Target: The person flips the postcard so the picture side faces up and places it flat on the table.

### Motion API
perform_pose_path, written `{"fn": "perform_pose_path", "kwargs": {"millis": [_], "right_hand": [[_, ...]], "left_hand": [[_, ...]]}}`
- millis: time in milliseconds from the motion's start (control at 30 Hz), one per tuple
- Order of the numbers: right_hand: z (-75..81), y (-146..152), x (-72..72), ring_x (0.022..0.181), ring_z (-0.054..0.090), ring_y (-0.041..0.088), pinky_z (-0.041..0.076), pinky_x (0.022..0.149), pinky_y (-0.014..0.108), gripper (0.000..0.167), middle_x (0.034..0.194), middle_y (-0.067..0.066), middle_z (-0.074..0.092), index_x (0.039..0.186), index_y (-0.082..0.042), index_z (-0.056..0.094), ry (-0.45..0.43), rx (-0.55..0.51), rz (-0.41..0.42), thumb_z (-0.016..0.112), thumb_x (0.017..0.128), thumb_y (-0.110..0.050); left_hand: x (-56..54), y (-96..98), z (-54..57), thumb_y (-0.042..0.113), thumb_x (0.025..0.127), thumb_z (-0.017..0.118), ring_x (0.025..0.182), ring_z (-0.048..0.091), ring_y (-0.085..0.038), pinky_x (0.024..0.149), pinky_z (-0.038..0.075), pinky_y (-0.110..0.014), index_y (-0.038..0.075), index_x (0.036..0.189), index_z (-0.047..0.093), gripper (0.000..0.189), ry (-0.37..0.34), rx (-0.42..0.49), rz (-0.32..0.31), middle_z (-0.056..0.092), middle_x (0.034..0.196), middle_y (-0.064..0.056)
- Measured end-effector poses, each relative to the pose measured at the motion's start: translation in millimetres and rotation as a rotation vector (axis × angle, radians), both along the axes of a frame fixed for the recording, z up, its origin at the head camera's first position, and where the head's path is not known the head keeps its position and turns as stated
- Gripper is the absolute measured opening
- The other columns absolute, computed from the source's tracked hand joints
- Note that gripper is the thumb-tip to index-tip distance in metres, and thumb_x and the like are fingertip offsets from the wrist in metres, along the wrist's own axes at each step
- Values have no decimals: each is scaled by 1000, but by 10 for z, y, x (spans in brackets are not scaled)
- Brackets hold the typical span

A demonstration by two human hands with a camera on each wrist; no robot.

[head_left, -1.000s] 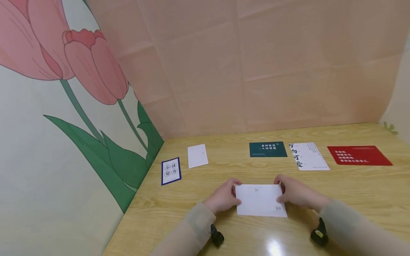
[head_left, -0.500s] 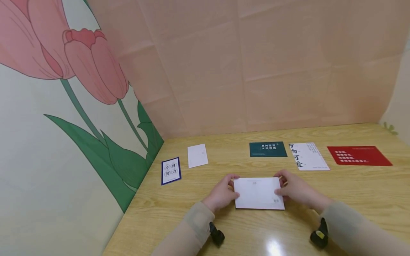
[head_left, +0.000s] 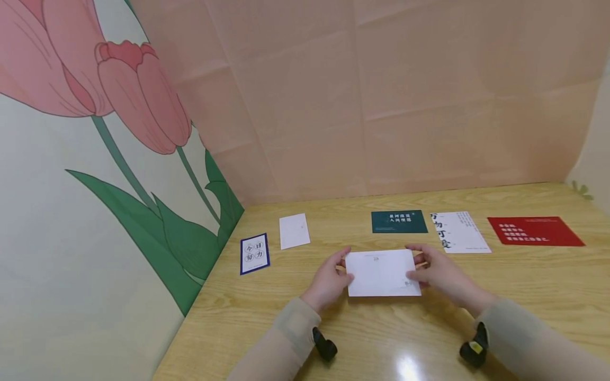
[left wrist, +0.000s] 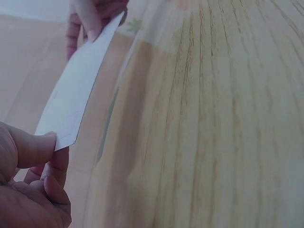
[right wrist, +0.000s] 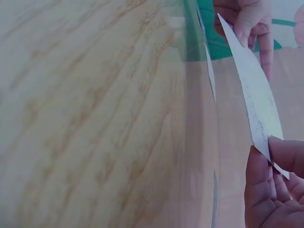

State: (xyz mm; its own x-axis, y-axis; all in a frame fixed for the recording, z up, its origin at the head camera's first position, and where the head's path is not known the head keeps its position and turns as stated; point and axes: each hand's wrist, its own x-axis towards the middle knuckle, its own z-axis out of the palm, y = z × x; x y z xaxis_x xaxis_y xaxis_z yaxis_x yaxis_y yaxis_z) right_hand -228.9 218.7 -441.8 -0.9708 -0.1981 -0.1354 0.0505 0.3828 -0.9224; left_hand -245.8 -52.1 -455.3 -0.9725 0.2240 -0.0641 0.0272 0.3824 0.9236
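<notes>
A white postcard (head_left: 381, 273) with small faint print is held up off the table between both hands. My left hand (head_left: 329, 279) pinches its left edge, thumb on the face toward me and fingers behind. At the right edge my right hand (head_left: 438, 272) pinches it the same way. In the left wrist view the card (left wrist: 78, 88) appears at a steep slant, slightly bent, above the wood. The right wrist view also shows the card (right wrist: 256, 95) clear of the tabletop, with a thumb on its near corner. Its far side is hidden in the head view.
On the wooden table (head_left: 257, 328) lie a blue-bordered card (head_left: 254, 254), a blank-looking white card (head_left: 294, 232), a green card (head_left: 399, 222), a white card with black characters (head_left: 461, 233) and a red card (head_left: 535, 231). A pink backdrop (head_left: 381, 106) stands behind them.
Both hands have moved the postcard upward in the head view, away from me and slightly left. The cards on the table have stayed in place.
</notes>
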Motion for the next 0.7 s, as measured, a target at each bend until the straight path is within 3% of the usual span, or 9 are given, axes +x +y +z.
{"fn": "perform_pose_path", "kwargs": {"millis": [300,400,500,600,700], "right_hand": [[58,-3,14,96,49,31,55,73,37,72,112,19,42,145,-7,32,34,-9,-6,72,86,-10],[83,-1,14,96,49,31,55,73,36,72,112,19,42,145,-7,32,49,5,-15,72,86,-10],[105,-2,17,95,49,31,55,74,36,75,111,18,43,147,-7,29,62,14,-22,72,86,-11],[123,-6,27,95,51,31,55,73,34,74,113,18,44,146,-5,29,76,25,-33,72,86,-11],[131,-10,41,95,52,30,55,73,33,63,113,17,46,138,-1,36,91,44,-42,71,87,-13]], "left_hand": [[-7,-1,19,7,88,69,76,52,-17,64,45,-26,33,147,38,71,-6,27,20,52,103,0],[-7,-1,29,9,87,71,78,53,-16,67,46,-26,25,145,42,66,-17,68,47,53,100,-1],[-1,0,38,11,88,71,80,53,-15,70,46,-26,12,124,61,37,-18,90,62,56,94,-1],[14,-8,47,17,90,69,82,53,-16,72,45,-29,11,96,68,8,-18,78,65,59,88,-1],[32,-25,59,23,92,66,83,53,-16,73,44,-31,14,88,68,10,-28,89,71,60,88,1]]}}
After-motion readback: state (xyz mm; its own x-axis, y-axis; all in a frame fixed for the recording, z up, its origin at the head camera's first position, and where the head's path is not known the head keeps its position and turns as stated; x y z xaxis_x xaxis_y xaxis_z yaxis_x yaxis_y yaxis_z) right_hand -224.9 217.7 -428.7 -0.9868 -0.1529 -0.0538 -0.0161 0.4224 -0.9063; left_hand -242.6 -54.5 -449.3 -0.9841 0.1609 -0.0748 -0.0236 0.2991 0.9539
